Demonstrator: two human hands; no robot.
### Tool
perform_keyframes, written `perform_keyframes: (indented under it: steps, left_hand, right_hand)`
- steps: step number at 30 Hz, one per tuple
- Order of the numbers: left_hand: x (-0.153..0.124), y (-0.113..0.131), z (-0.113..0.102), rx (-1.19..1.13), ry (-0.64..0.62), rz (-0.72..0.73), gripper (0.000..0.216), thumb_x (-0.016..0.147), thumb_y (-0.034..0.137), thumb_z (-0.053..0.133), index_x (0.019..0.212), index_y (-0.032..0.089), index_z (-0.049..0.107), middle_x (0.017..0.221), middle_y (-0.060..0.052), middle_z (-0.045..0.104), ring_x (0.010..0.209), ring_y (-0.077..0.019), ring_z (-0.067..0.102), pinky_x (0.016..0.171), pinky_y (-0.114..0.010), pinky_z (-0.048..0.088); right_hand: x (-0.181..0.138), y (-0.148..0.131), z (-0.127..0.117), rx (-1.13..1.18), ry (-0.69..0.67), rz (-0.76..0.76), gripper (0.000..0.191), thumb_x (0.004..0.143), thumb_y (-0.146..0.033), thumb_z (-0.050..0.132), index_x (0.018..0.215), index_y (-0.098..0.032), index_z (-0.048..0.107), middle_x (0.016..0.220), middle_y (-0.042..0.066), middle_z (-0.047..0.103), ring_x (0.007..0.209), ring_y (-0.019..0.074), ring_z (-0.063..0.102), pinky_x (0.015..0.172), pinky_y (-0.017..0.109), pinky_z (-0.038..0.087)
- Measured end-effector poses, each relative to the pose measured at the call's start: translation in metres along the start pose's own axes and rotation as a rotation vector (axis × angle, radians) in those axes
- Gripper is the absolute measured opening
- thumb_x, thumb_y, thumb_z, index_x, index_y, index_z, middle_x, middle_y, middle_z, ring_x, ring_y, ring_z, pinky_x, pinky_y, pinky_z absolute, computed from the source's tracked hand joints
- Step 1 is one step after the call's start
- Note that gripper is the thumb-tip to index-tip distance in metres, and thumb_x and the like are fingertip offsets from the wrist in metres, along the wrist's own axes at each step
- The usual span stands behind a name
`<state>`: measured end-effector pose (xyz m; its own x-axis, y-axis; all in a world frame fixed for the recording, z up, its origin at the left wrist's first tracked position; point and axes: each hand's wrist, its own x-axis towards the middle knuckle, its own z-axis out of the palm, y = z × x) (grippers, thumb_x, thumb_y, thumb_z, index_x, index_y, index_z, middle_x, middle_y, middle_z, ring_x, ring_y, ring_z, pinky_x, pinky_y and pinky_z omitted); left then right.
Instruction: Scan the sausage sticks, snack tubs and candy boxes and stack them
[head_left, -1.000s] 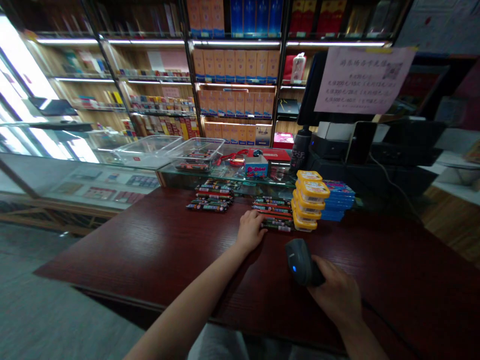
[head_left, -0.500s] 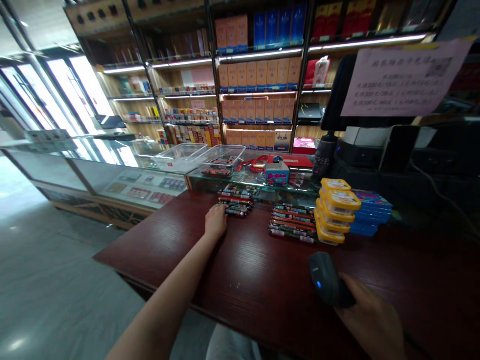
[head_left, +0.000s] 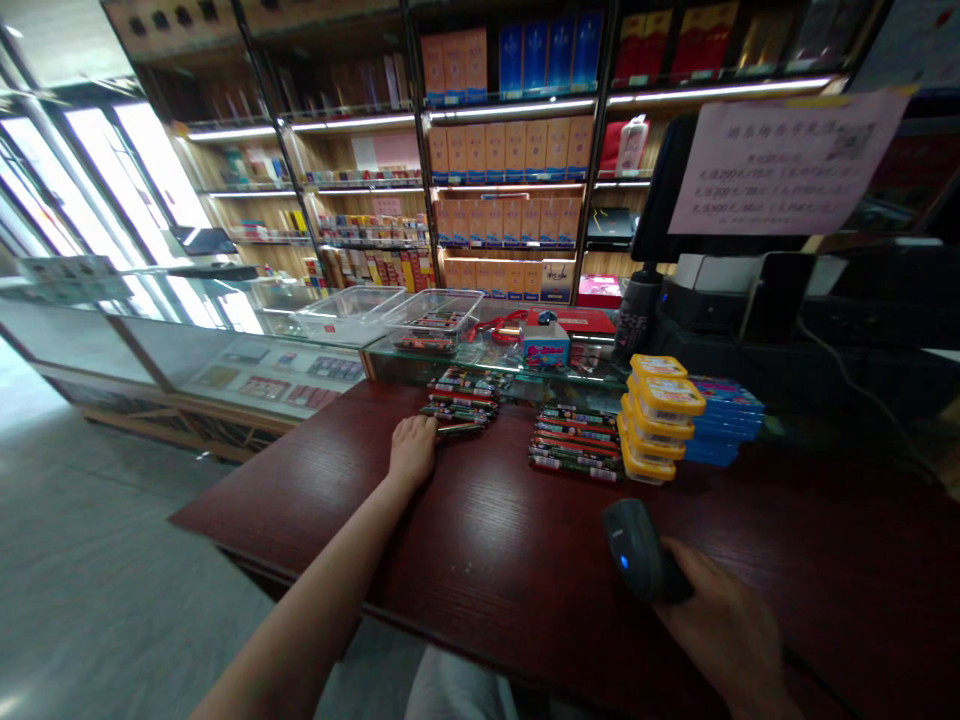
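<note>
My left hand [head_left: 411,448] reaches across the dark red counter [head_left: 495,560] and closes its fingers on a thin packet at the near edge of the left pile of colourful stick packets [head_left: 459,397]. My right hand [head_left: 720,625] grips a black barcode scanner [head_left: 636,550] with a blue light, held low over the counter's near right part. A second pile of stick packets [head_left: 576,442] lies between the two hands, farther back. Beside that pile rises a stack of yellow-lidded tubs [head_left: 660,418].
Blue flat boxes [head_left: 724,420] are stacked right of the tubs. Clear plastic trays [head_left: 431,318] and a small blue box [head_left: 545,342] sit on the glass display case behind. A black till with a paper notice [head_left: 784,165] stands at the right. Shelves of boxed goods line the back wall.
My left hand moved from the right pile of stick packets over to the left pile and closed on a packet there. My right hand kept the scanner, shifting slightly.
</note>
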<state>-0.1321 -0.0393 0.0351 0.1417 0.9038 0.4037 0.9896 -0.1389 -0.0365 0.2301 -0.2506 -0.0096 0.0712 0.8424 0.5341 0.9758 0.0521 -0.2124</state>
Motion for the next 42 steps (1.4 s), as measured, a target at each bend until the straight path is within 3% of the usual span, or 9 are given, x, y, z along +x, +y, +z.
perform_keyframes:
  steps: [3, 8, 12, 15, 19, 25, 33, 42]
  left_hand:
    - [-0.009, 0.018, -0.008, -0.117, -0.02, -0.02, 0.019, 0.09, 0.022, 0.042, 0.103, 0.017, 0.055, 0.097, -0.01, 0.063, 0.092, -0.0236, 0.058, 0.082, -0.034, 0.041]
    - [-0.019, 0.075, -0.016, -0.5, 0.041, 0.039, 0.025, 0.082, 0.027, 0.057, 0.106, 0.022, 0.053, 0.101, -0.004, 0.063, 0.092, -0.0197, 0.061, 0.076, -0.028, 0.045]
    - [-0.021, 0.112, -0.003, -0.764, 0.06, 0.137, 0.023, 0.082, 0.023, 0.056, 0.105, 0.02, 0.059, 0.097, -0.005, 0.062, 0.094, -0.0188, 0.058, 0.083, -0.03, 0.046]
    - [-0.025, 0.125, 0.012, -0.858, 0.06, 0.148, 0.031, 0.083, 0.017, 0.05, 0.114, 0.018, 0.058, 0.097, -0.007, 0.059, 0.095, -0.0191, 0.055, 0.088, -0.034, 0.046]
    - [-0.034, 0.127, 0.022, -0.917, 0.077, 0.13, 0.04, 0.081, 0.01, 0.048, 0.12, 0.018, 0.055, 0.098, -0.007, 0.055, 0.095, -0.0183, 0.054, 0.091, -0.035, 0.045]
    - [-0.038, 0.125, 0.018, -0.962, 0.114, 0.071, 0.031, 0.075, 0.01, 0.057, 0.104, 0.02, 0.061, 0.095, -0.004, 0.056, 0.093, -0.018, 0.054, 0.086, -0.034, 0.046]
    - [-0.037, 0.125, 0.015, -0.97, 0.129, 0.012, 0.028, 0.072, 0.01, 0.062, 0.099, 0.018, 0.063, 0.091, -0.003, 0.057, 0.09, -0.017, 0.055, 0.082, -0.031, 0.046]
    - [-0.036, 0.125, 0.017, -0.949, 0.139, 0.038, 0.027, 0.072, 0.01, 0.061, 0.097, 0.019, 0.064, 0.088, -0.003, 0.057, 0.085, -0.017, 0.056, 0.08, -0.031, 0.047]
  right_hand:
    - [0.0, -0.001, 0.0, -0.015, -0.002, 0.012, 0.026, 0.079, -0.026, 0.047, 0.103, -0.023, 0.058, 0.094, 0.003, 0.071, 0.079, 0.0217, 0.067, 0.067, 0.032, 0.047]
    - [0.002, -0.002, -0.002, 0.009, 0.006, 0.013, 0.024, 0.079, -0.027, 0.048, 0.1, -0.023, 0.06, 0.092, 0.004, 0.071, 0.078, 0.0214, 0.067, 0.065, 0.031, 0.046]
    - [0.0, -0.002, -0.001, 0.022, -0.001, 0.002, 0.026, 0.077, -0.024, 0.049, 0.1, -0.023, 0.06, 0.094, 0.004, 0.071, 0.079, 0.0212, 0.067, 0.067, 0.031, 0.047]
    - [-0.002, -0.001, 0.001, 0.014, 0.001, -0.003, 0.027, 0.076, -0.024, 0.051, 0.101, -0.022, 0.06, 0.096, 0.004, 0.071, 0.081, 0.0213, 0.067, 0.069, 0.032, 0.048]
    - [-0.004, -0.003, 0.0, 0.037, -0.008, -0.002, 0.028, 0.076, -0.021, 0.049, 0.102, -0.022, 0.061, 0.096, 0.005, 0.072, 0.082, 0.0216, 0.067, 0.071, 0.032, 0.049]
    - [0.004, -0.015, -0.011, 0.159, -0.094, 0.06, 0.028, 0.073, -0.022, 0.049, 0.097, -0.025, 0.064, 0.094, 0.004, 0.072, 0.08, 0.0219, 0.067, 0.066, 0.031, 0.048]
    - [0.024, -0.051, -0.036, 0.717, -0.313, 0.199, 0.037, 0.066, -0.032, 0.063, 0.101, -0.021, 0.066, 0.095, 0.004, 0.073, 0.085, 0.0226, 0.067, 0.074, 0.031, 0.051]
    - [0.029, -0.069, -0.045, 0.736, -0.349, 0.175, 0.027, 0.067, -0.028, 0.062, 0.091, -0.02, 0.068, 0.087, 0.005, 0.073, 0.078, 0.0218, 0.066, 0.07, 0.03, 0.05]
